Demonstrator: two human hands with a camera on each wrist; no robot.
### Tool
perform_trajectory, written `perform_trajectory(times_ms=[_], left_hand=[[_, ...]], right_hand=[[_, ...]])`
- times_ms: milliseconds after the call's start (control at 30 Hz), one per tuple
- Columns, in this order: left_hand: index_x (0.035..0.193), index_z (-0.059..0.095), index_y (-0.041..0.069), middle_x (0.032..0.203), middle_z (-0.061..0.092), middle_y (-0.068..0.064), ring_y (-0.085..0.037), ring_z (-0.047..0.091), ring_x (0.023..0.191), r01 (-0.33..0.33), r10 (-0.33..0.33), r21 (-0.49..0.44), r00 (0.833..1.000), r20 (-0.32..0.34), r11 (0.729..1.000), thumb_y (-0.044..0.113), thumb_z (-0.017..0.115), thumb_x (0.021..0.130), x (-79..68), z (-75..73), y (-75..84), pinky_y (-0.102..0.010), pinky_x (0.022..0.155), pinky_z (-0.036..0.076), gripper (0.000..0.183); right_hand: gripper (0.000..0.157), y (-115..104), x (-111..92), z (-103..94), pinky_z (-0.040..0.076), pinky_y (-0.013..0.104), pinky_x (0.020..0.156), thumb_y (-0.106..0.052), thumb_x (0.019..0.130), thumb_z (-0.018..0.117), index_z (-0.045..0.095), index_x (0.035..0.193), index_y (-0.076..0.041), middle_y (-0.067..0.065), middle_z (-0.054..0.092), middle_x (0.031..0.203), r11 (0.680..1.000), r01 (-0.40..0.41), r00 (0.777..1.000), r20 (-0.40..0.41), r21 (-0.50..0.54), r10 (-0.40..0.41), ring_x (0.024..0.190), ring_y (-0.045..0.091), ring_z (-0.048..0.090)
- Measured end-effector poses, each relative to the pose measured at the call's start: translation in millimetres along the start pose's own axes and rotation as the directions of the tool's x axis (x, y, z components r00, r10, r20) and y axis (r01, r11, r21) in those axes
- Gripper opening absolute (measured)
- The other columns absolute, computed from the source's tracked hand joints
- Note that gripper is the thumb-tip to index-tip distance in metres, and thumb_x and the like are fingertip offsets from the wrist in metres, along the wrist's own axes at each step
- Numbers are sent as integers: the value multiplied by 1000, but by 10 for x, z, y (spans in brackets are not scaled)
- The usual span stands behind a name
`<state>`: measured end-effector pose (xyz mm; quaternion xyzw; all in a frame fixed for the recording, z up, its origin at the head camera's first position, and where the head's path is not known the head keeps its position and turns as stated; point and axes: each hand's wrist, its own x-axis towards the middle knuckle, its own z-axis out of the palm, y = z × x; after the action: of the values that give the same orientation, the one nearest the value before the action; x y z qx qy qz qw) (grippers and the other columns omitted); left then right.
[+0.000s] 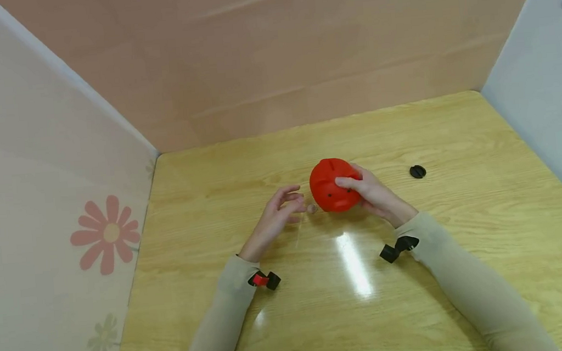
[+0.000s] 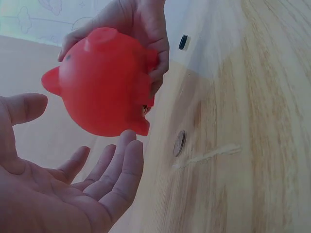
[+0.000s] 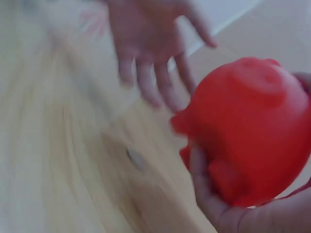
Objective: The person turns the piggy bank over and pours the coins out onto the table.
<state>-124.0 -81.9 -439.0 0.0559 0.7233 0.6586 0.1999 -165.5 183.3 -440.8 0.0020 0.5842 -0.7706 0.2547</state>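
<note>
A red piggy bank [image 1: 325, 186] with a slot in its back is held above the table by my right hand [image 1: 375, 194], thumb over its top and fingers beneath. In the left wrist view the piggy bank [image 2: 104, 82] shows its snout and short feet. My left hand [image 1: 279, 214] is beside it, palm turned toward it, fingers spread and loosely bent with nothing in them. A silver coin [image 2: 180, 143] lies on the table below, between the left hand and the piggy bank. In the right wrist view the coin [image 3: 135, 159] is blurred.
A round black plug [image 1: 417, 172] lies on the wooden table [image 1: 467, 271] to the right of my right hand. A brown backdrop [image 1: 277, 60] rises behind the table, with pale walls at both sides. Small black cameras [image 1: 272, 281] sit on the wrists.
</note>
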Motion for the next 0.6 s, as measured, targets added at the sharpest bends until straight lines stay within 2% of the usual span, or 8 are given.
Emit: perform_trajectory(times_ms=[133, 267, 367, 500, 600], left_hand=[[159, 41, 4, 150, 55, -22, -42, 65, 130, -3, 4, 21, 1000, -5, 1000, 26, 54, 109, 9, 10, 12, -60, 108, 54, 56], [158, 43, 5, 149, 57, -21, -41, 65, 129, -2, 2, 18, 1000, -17, 1000, 26, 57, 107, 7, 26, 26, -58, 106, 56, 57], [160, 43, 9, 151, 55, -19, -40, 64, 130, -10, 11, 32, 1000, -19, 999, 27, 62, 105, 9, 41, 29, -57, 104, 57, 60], [162, 39, 14, 157, 49, -15, -38, 60, 135, -47, 49, 105, 999, -16, 993, 29, 69, 102, 6, 57, 18, -54, 103, 59, 69], [164, 35, 16, 162, 43, -12, -36, 57, 138, -82, 86, 149, 996, -18, 985, 29, 74, 99, -10, 67, 17, -52, 105, 58, 76]], right_hand=[[50, -4, 3, 35, 61, 25, 89, -28, 102, 58, 46, 146, -9, -2, 65, 124, 997, -12, 1000, -20, -76, 11, 105, 12, 68], [70, -13, -13, 114, 60, 26, 92, -32, 104, 60, 30, 160, -1, 5, 57, 136, 984, -41, 998, -43, -172, 34, 111, 14, 65], [73, -8, -20, 169, 60, 28, 93, -40, 106, 57, 29, 161, -2, 5, 58, 136, 987, -88, 996, -20, -134, 86, 113, 17, 64], [67, -10, -21, 235, 61, 35, 94, -48, 106, 54, 35, 158, -12, 3, 57, 137, 991, -136, 990, 40, -15, 137, 118, 22, 62], [64, -19, -30, 268, 62, 35, 91, -52, 105, 53, 35, 156, -17, 4, 52, 140, 987, -158, 986, 66, 42, 155, 118, 23, 61]])
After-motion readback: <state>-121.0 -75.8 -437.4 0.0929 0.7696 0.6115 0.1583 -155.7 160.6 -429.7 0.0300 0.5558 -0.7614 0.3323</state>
